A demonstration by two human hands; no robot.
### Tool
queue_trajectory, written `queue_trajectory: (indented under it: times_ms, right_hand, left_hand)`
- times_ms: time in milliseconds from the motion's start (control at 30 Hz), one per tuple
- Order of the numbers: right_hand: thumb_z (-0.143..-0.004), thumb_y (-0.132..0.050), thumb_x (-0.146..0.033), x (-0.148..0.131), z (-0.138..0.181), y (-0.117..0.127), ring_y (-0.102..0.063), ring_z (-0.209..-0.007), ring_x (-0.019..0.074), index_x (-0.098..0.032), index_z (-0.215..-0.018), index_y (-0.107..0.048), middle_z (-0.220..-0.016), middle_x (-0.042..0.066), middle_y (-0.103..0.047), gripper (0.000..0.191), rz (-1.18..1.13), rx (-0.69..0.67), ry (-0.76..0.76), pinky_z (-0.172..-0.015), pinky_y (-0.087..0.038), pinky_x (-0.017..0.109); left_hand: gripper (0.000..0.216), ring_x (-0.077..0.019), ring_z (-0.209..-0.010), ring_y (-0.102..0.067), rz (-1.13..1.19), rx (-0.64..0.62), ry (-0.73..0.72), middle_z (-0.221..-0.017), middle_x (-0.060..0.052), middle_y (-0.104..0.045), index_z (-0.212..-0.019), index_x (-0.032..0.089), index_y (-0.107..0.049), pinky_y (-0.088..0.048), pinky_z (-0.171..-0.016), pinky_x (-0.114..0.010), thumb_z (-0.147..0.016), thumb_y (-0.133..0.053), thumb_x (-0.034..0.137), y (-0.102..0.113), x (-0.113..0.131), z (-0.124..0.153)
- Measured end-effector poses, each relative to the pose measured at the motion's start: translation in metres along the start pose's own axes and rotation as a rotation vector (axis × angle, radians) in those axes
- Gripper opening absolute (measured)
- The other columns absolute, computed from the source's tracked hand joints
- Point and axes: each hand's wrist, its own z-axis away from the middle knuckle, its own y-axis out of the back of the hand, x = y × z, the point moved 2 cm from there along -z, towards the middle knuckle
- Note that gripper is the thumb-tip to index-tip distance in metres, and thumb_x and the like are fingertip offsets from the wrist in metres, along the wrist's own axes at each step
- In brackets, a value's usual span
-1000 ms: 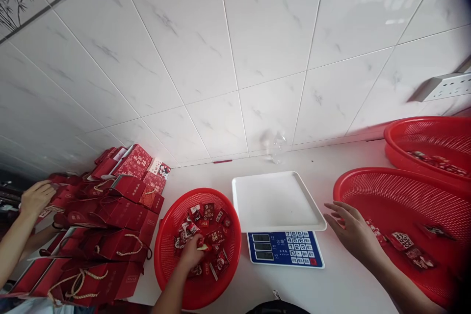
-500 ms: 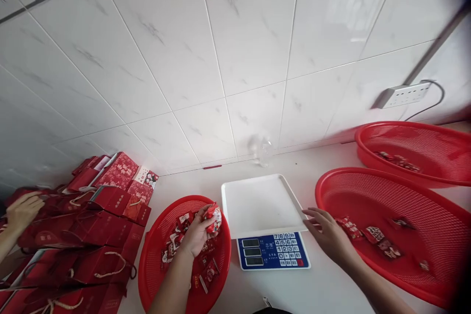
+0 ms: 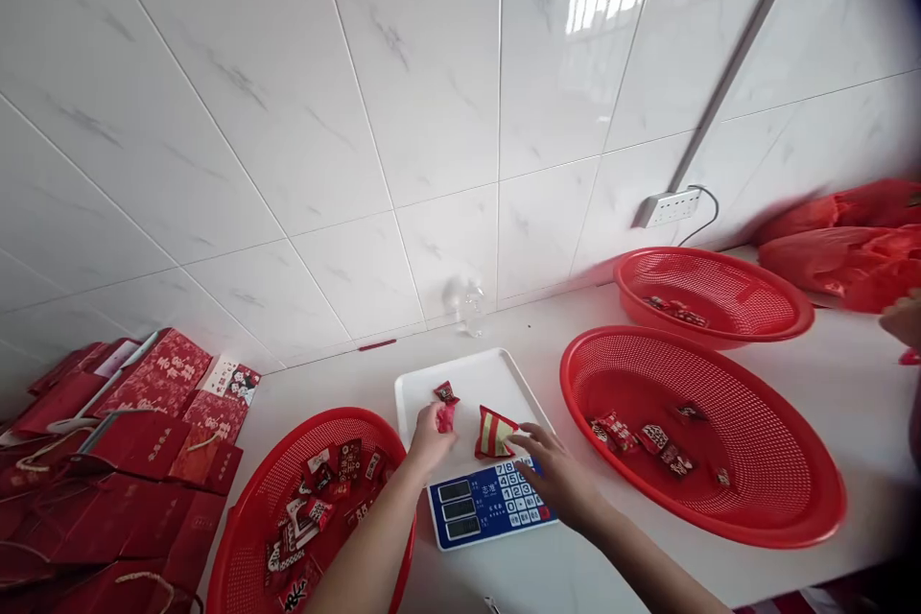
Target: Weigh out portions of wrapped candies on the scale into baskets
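Note:
My left hand (image 3: 430,442) is over the white tray (image 3: 413,384) of the weighing scale, its fingers closed on a small red candy packet (image 3: 446,417). Just beyond it on the tray lies a dark red candy packet (image 3: 446,392). A larger red packet with yellow stripes (image 3: 493,434) rests near the tray's front edge. My right hand (image 3: 557,472) reaches in from the right, fingers stretched out at this packet's right corner; whether they touch it I cannot tell. The blue keypad panel (image 3: 479,506) is partly covered by my right hand.
Left of the scale stands a red basket (image 3: 237,537) of wrapped sweets. Two more red baskets (image 3: 784,508) (image 3: 798,321) with a few packets stand right. Red gift boxes (image 3: 144,441) crowd the left. Red bags (image 3: 849,259) and another person's hand (image 3: 903,318) are far right.
My left hand has moved from above the left basket to the tray, where packets now lie. My right hand has shifted beside the striped packet. The view has turned right.

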Motion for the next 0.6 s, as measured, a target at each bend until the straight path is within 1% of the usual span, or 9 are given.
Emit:
queue_trajectory:
  times_ms: [100,200,267,333,400,433,467,533,600]
  right_hand:
    - [-0.078,-0.051,-0.025,-0.015,-0.009,-0.012,-0.042,-0.124,0.0270,-0.029,-0.115,-0.059,-0.135,0.006,-0.048,0.038,0.083,-0.117,0.092,-0.099,-0.039,0.045]
    - [-0.076,-0.052,-0.019,-0.020,-0.024,-0.023,-0.032,-0.131,0.0261,-0.027,-0.119,-0.057,-0.141,0.005,-0.042,0.044,0.120,-0.217,0.111,-0.104,-0.033,0.045]
    - [-0.077,-0.049,-0.017,-0.018,-0.035,-0.026,-0.027,-0.134,0.0245,-0.028,-0.125,-0.052,-0.144,0.004,-0.037,0.049,0.143,-0.257,0.113,-0.106,-0.029,0.045]
    - [-0.078,-0.048,-0.015,-0.015,-0.045,-0.026,-0.023,-0.135,0.0241,-0.030,-0.129,-0.047,-0.146,0.002,-0.032,0.054,0.171,-0.291,0.104,-0.108,-0.024,0.047]
    - [-0.076,-0.051,-0.016,-0.012,-0.049,-0.024,-0.019,-0.136,0.0264,-0.032,-0.130,-0.045,-0.147,0.002,-0.030,0.056,0.200,-0.290,0.083,-0.108,-0.023,0.049]
    - [-0.076,-0.052,-0.017,-0.012,-0.049,-0.023,-0.019,-0.136,0.0274,-0.031,-0.129,-0.047,-0.147,0.002,-0.030,0.055,0.202,-0.264,0.089,-0.107,-0.024,0.049]
    - [-0.077,-0.052,-0.019,-0.011,-0.048,-0.022,-0.020,-0.136,0.0280,-0.031,-0.128,-0.048,-0.147,0.003,-0.031,0.052,0.192,-0.223,0.106,-0.107,-0.027,0.049]
    - [-0.081,-0.049,-0.024,-0.011,-0.042,-0.021,-0.027,-0.134,0.0272,-0.030,-0.125,-0.051,-0.143,0.004,-0.037,0.045,0.142,-0.129,0.152,-0.104,-0.034,0.047]
    - [-0.084,-0.043,-0.030,-0.009,-0.033,-0.023,-0.037,-0.129,0.0257,-0.029,-0.121,-0.054,-0.138,0.006,-0.044,0.039,0.086,-0.065,0.170,-0.099,-0.040,0.045]
  left_hand:
    - [0.040,-0.0197,-0.099,-0.059,-0.033,-0.048,-0.048,-0.108,-0.007,-0.064,-0.105,0.018,-0.059,-0.044,-0.088,-0.030,-0.066,-0.058,0.010,-0.006,0.001,0.000]
    - [0.038,-0.0194,-0.108,-0.055,-0.054,-0.028,-0.116,-0.114,-0.006,-0.062,-0.106,0.018,-0.059,-0.038,-0.097,-0.031,-0.069,-0.055,0.010,-0.003,0.000,0.003]
    - [0.034,-0.0195,-0.113,-0.051,-0.076,0.038,-0.154,-0.118,-0.007,-0.059,-0.105,0.018,-0.058,-0.035,-0.101,-0.032,-0.072,-0.053,0.013,0.008,-0.003,0.006]
    - [0.030,-0.0202,-0.114,-0.051,-0.120,0.183,-0.186,-0.118,-0.007,-0.058,-0.105,0.019,-0.057,-0.035,-0.101,-0.033,-0.077,-0.049,0.019,0.028,-0.011,0.010]
    - [0.029,-0.0199,-0.113,-0.051,-0.207,0.366,-0.162,-0.118,-0.007,-0.058,-0.108,0.020,-0.055,-0.038,-0.098,-0.032,-0.081,-0.043,0.024,0.056,-0.027,0.015]
    - [0.030,-0.0193,-0.113,-0.051,-0.259,0.437,-0.121,-0.118,-0.008,-0.057,-0.109,0.020,-0.053,-0.038,-0.097,-0.031,-0.083,-0.039,0.024,0.070,-0.038,0.018]
    - [0.031,-0.0189,-0.114,-0.050,-0.306,0.482,-0.063,-0.119,-0.009,-0.056,-0.110,0.018,-0.052,-0.038,-0.097,-0.030,-0.084,-0.036,0.023,0.084,-0.052,0.023]
    - [0.033,-0.0198,-0.113,-0.051,-0.381,0.497,0.070,-0.117,-0.012,-0.057,-0.110,0.014,-0.052,-0.038,-0.097,-0.030,-0.084,-0.033,0.020,0.106,-0.081,0.035]
    - [0.033,-0.0232,-0.112,-0.052,-0.409,0.452,0.178,-0.115,-0.015,-0.058,-0.109,0.011,-0.053,-0.038,-0.096,-0.033,-0.079,-0.043,0.018,0.115,-0.110,0.049]
